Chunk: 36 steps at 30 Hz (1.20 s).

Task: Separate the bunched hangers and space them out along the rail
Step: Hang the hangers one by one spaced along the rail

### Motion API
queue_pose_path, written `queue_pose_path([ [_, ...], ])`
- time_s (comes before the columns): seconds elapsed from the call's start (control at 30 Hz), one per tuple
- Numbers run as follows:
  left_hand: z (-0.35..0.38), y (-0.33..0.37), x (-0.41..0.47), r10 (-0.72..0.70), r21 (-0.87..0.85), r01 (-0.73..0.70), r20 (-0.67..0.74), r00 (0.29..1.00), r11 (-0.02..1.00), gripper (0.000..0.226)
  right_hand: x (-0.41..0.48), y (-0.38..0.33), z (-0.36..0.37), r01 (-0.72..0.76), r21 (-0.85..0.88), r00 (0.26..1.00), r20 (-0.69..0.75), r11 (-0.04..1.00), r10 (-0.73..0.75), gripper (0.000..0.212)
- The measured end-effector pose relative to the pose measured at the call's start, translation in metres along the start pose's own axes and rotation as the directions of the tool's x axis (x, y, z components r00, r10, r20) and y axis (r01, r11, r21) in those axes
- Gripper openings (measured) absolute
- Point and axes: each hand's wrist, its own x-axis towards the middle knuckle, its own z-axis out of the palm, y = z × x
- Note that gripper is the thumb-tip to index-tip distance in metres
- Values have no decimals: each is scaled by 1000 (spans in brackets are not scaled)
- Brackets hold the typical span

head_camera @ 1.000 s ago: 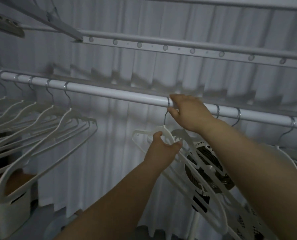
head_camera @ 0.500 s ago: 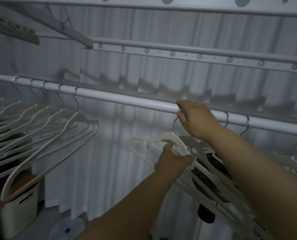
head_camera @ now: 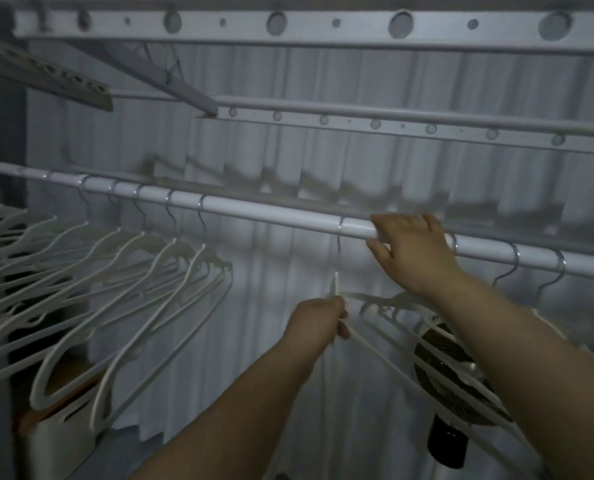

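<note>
Head view: one hanger parted from the bunch, other hand braced on the rail

Your left hand (head_camera: 319, 318) is closed around one white hanger (head_camera: 337, 284), fingers curled tight on it just under the neck. Its hook sits on the rail (head_camera: 271, 216) just left of your right hand and apart from the others. The step in hand looks like parting it from the bunch, with the open stretch as its likely spot.

Your right hand (head_camera: 413, 254) wraps the rail, fingers over the top and thumb below. It's likely there to steady the rail and hold back the bunched hangers (head_camera: 392, 301) under its wrist. Can't tell whether any hooks sit under the palm. More hooks show on the rail right of that hand.

Far left of your left hand, the spaced hangers (head_camera: 170, 268) hang in an even row with their hooks apart.

Hanger look: thin white plastic, notched shoulders, grey metal hook, turned nearly edge-on to you and a bit blurred.

Bare rail lies between the spaced row and your left hand, so I'd judge the task roughly midway. A fan (head_camera: 455, 372) stands behind the bunch, below your right forearm.
</note>
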Motion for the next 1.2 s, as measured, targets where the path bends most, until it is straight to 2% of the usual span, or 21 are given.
queue_pose_path([
  [0.13,-48,-13,11,67,3,-67,-85,994,998,36,15,-21,5,8,72,999,-47,997,-5,41],
  [0.23,-78,-21,17,125,-4,-127,-134,983,992,18,21,-33,14,9,39,997,-72,999,-6,41],
  [0.3,-97,-25,20,144,20,-142,-165,976,990,29,24,-36,20,0,41,993,-121,999,5,39],
  [0.4,-120,-31,25,158,41,-152,-210,965,987,33,24,-35,28,7,46,973,-230,999,4,34],
  [0.6,-140,-34,31,167,-20,-180,-280,945,984,32,27,-39,36,19,21,951,-309,1000,-11,29],
  [0.77,-142,-39,35,150,6,-155,-282,948,988,28,23,-39,37,13,5,923,-384,1000,-10,38],
  [0.83,-144,-40,36,159,26,-158,-270,950,987,29,23,-39,38,14,2,917,-398,1000,-11,43],
  [0.93,-141,-39,36,161,11,-163,-256,953,987,30,25,-40,38,3,17,919,-395,1000,4,35],
  [1.07,-134,-35,35,135,22,-134,-231,964,991,31,26,-40,37,-24,47,935,-353,999,39,36],
  [1.2,-129,-33,33,114,15,-114,-262,958,993,30,26,-37,39,-14,51,937,-348,999,31,37],
])
